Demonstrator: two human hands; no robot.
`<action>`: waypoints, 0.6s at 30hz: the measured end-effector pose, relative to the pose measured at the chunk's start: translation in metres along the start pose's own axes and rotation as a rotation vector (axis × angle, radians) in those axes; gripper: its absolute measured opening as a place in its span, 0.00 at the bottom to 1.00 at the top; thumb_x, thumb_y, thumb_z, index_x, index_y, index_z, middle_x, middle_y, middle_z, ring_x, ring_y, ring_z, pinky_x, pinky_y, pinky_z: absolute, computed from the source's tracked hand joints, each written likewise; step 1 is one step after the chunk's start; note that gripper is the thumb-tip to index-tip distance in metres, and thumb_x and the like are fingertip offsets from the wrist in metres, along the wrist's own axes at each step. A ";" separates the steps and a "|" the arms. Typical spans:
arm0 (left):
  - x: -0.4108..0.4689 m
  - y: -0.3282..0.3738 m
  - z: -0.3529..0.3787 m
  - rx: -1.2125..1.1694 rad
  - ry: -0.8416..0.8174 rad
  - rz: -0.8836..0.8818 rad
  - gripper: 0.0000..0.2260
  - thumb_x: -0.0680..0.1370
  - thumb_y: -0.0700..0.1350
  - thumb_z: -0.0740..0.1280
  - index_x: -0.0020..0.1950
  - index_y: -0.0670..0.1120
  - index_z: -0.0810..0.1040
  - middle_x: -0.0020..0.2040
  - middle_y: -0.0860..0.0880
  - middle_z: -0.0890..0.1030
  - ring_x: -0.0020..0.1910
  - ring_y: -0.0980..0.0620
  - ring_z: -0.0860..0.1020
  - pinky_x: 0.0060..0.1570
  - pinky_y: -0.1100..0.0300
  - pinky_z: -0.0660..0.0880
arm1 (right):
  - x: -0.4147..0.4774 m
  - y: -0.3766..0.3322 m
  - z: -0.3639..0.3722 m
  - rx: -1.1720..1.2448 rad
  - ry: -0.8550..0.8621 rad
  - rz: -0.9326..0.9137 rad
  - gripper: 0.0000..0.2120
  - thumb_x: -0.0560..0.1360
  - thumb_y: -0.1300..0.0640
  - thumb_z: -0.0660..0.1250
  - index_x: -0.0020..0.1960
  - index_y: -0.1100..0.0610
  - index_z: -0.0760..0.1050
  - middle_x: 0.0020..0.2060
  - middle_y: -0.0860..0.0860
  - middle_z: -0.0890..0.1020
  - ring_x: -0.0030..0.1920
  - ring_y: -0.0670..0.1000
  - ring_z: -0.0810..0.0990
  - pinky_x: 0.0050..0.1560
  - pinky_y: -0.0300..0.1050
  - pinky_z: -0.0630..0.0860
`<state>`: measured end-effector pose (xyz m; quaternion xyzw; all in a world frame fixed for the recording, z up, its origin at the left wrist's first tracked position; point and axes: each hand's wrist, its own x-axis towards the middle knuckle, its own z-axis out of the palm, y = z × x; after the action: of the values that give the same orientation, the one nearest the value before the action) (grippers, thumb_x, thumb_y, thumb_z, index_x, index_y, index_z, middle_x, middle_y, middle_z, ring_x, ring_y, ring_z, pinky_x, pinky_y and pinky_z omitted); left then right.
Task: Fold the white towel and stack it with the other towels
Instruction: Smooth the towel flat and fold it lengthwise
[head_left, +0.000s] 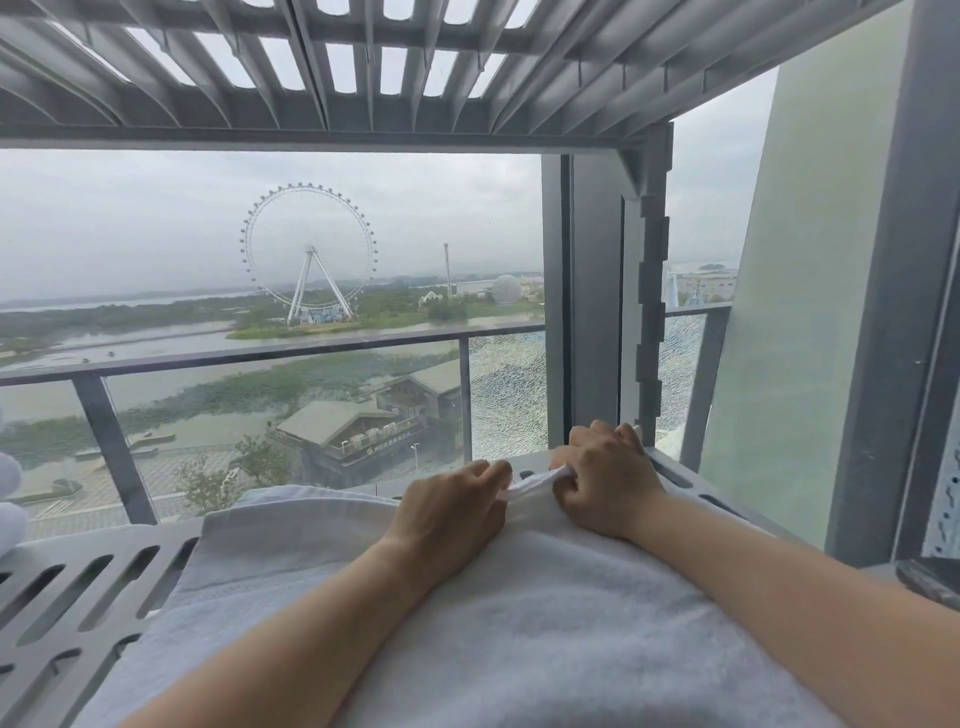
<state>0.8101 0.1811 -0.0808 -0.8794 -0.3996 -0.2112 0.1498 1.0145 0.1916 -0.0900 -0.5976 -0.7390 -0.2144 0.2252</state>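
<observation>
A white towel (291, 551) lies spread over a grey slotted shelf (78, 587) and runs toward me under both forearms. My left hand (452, 514) and my right hand (608, 483) sit close together at the towel's far right corner. Each pinches the bunched white edge between thumb and fingers. A second layer of the towel shows along its far edge. At the far left edge, white cloth (10, 499) peeks in, perhaps other towels; most of it is out of frame.
A second slotted grey shelf (363, 62) hangs overhead. A grey upright post (647, 312) stands just behind my right hand. Beyond is a window with a balcony rail (260, 358). A pale wall panel (810, 312) is at the right.
</observation>
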 end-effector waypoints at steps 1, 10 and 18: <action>0.000 -0.001 0.001 -0.002 -0.003 0.000 0.10 0.77 0.50 0.57 0.57 0.51 0.68 0.56 0.52 0.77 0.49 0.42 0.78 0.36 0.58 0.65 | -0.001 0.000 0.000 0.008 0.018 0.001 0.12 0.66 0.50 0.55 0.37 0.53 0.76 0.32 0.47 0.65 0.39 0.51 0.64 0.42 0.45 0.53; 0.003 -0.004 0.004 -0.005 -0.017 0.002 0.08 0.76 0.49 0.58 0.53 0.49 0.66 0.54 0.51 0.77 0.47 0.42 0.78 0.35 0.58 0.65 | -0.009 0.024 -0.027 0.078 -0.125 -0.060 0.05 0.73 0.53 0.65 0.44 0.46 0.79 0.33 0.40 0.70 0.43 0.46 0.70 0.38 0.48 0.48; -0.003 0.000 0.002 -0.036 0.014 -0.001 0.08 0.74 0.49 0.62 0.51 0.49 0.68 0.52 0.51 0.77 0.46 0.42 0.78 0.34 0.59 0.63 | -0.033 0.019 -0.026 0.106 0.060 -0.015 0.13 0.69 0.68 0.61 0.46 0.54 0.79 0.43 0.50 0.82 0.45 0.54 0.79 0.43 0.43 0.67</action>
<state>0.8091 0.1799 -0.0836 -0.8803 -0.3950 -0.2246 0.1365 1.0408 0.1544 -0.0874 -0.5725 -0.7467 -0.1944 0.2772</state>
